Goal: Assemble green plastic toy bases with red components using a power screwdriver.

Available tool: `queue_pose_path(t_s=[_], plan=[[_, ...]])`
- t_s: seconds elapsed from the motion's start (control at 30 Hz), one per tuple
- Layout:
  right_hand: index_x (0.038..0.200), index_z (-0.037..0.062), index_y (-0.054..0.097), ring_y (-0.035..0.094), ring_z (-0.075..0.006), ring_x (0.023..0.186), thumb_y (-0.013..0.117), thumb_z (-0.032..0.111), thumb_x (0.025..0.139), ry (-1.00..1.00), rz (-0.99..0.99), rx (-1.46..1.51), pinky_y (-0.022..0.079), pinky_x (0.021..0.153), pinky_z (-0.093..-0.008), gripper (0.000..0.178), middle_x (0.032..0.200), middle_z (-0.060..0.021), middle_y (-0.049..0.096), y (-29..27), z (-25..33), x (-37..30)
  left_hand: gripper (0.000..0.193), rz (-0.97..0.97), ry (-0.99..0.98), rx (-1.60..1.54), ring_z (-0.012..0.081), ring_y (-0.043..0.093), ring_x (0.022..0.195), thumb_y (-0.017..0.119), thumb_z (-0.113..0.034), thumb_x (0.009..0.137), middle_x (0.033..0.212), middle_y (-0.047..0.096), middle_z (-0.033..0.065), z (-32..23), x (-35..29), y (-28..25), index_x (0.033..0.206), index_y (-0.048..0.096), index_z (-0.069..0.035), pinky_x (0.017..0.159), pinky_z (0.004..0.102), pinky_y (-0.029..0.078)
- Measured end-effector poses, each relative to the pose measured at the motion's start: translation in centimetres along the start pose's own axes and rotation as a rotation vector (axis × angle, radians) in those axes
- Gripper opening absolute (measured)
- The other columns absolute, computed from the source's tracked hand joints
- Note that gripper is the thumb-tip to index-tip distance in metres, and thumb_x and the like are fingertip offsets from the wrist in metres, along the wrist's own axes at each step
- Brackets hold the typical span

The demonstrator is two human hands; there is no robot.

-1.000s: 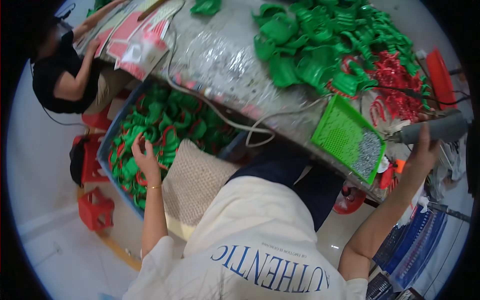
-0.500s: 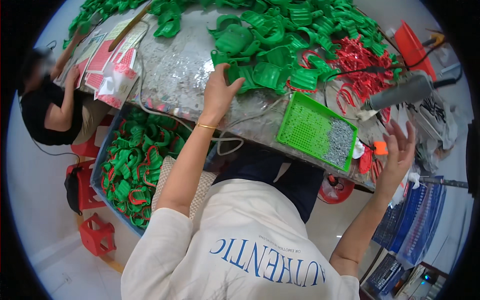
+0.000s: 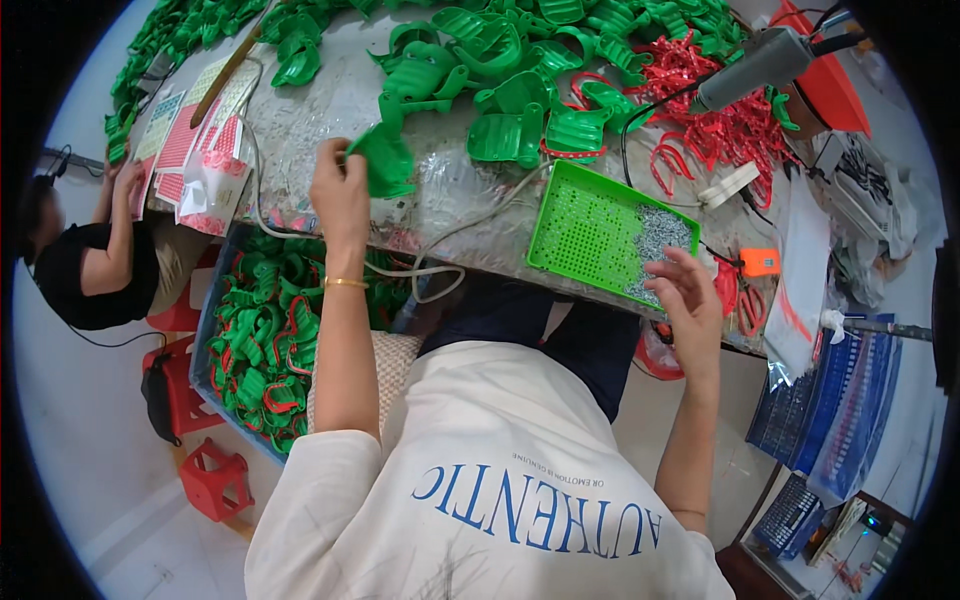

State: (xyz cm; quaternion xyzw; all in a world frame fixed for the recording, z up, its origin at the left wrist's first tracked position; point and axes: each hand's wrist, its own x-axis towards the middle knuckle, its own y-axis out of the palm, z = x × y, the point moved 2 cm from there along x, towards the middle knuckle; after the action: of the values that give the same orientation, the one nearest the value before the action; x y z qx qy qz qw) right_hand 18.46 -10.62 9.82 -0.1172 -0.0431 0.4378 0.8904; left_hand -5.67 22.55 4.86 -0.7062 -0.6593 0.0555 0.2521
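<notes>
My left hand (image 3: 342, 195) grips a curved, ribbed green plastic piece (image 3: 388, 160) by its left edge, just above the table's near side. Beyond it lies a pile of similar green plastic pieces (image 3: 508, 135); one has eyes like a crocodile head (image 3: 425, 72). My right hand (image 3: 692, 310) hovers at the right front corner of a green perforated tray (image 3: 575, 222), fingers half curled and apart, with nothing visible in them. Small silvery metal parts (image 3: 662, 238), too small to name surely, fill the tray's right end.
A grey cylindrical corded tool (image 3: 755, 70) is above a heap of red strips (image 3: 690, 85). Red-handled scissors (image 3: 750, 308) lie at the right. A blue bin (image 3: 205, 350) of red-edged green pieces stands left, near red stools (image 3: 215, 480). Another person (image 3: 100, 250) works far left.
My left hand has moved left and nearer, taking a green piece off the pile. My right hand has come left to the tray's corner. The grey tool has shifted farther away.
</notes>
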Motion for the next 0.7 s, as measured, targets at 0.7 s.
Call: queue_pose_path(t_s=[0.7], plan=[[0.127,0.0021,0.048,0.055,-0.0072,0.081,0.059,0.011,0.090,0.173,0.199,0.243,0.044,0.065,-0.0227,0.039,0.098,-0.0035,0.062,9.1,1.3,5.0,0.053,0.917,-0.834,-1.554,0.0223,0.049,0.119,0.048,-0.040,0.095,0.131,0.048,0.0092,-5.9,-13.4,4.3,0.137,0.035,-0.011,0.097,0.0422,0.044]])
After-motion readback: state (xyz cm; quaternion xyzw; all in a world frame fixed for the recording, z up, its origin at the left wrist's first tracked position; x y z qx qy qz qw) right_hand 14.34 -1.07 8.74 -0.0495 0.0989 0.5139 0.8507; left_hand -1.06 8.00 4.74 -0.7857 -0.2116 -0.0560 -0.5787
